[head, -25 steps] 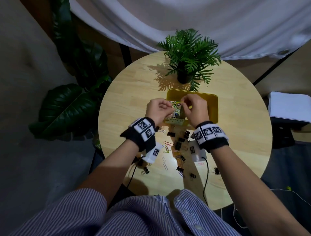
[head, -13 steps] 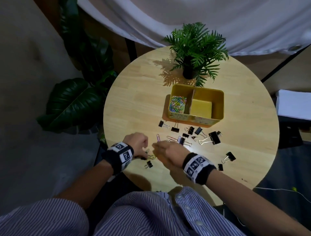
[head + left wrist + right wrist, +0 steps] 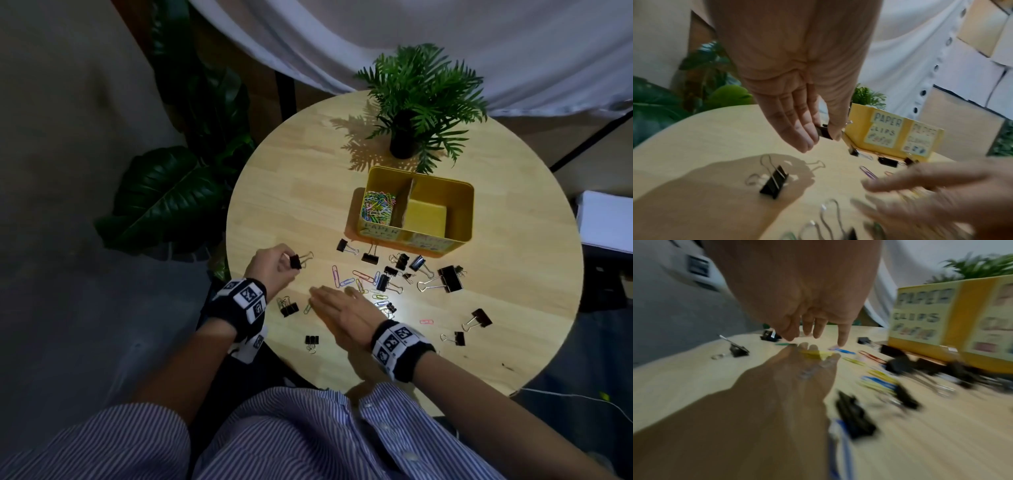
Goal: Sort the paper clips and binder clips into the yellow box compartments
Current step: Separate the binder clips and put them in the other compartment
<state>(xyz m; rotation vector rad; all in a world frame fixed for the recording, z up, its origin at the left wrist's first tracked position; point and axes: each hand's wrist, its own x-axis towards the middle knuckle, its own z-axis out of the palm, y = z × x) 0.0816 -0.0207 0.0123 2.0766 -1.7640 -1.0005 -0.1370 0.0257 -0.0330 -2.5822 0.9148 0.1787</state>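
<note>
The yellow box (image 3: 459, 219) stands on the round wooden table (image 3: 291, 192); its left compartment holds coloured paper clips (image 3: 377, 204). My left hand (image 3: 291, 263) pinches a small black binder clip (image 3: 295, 262) between thumb and fingers just above the table, seen close in the left wrist view as binder clip (image 3: 824, 132) in the left hand (image 3: 824, 137). My right hand (image 3: 329, 294) lies flat and open low over the table, fingers pointing left, near a green paper clip (image 3: 307, 308). Loose binder clips (image 3: 450, 278) and paper clips (image 3: 363, 275) lie scattered before the box. The right wrist view is blurred; the right hand (image 3: 816, 339) points down.
A potted fern (image 3: 404, 137) stands behind the box. More binder clips lie near the front edge (image 3: 311, 340) and at the right (image 3: 481, 318). A big-leafed plant (image 3: 164, 195) stands beside the table at the left. White cloth hangs behind.
Both hands came back from the box to the near side of the table. The left hand has picked up a black binder clip; the right hand has spread flat.
</note>
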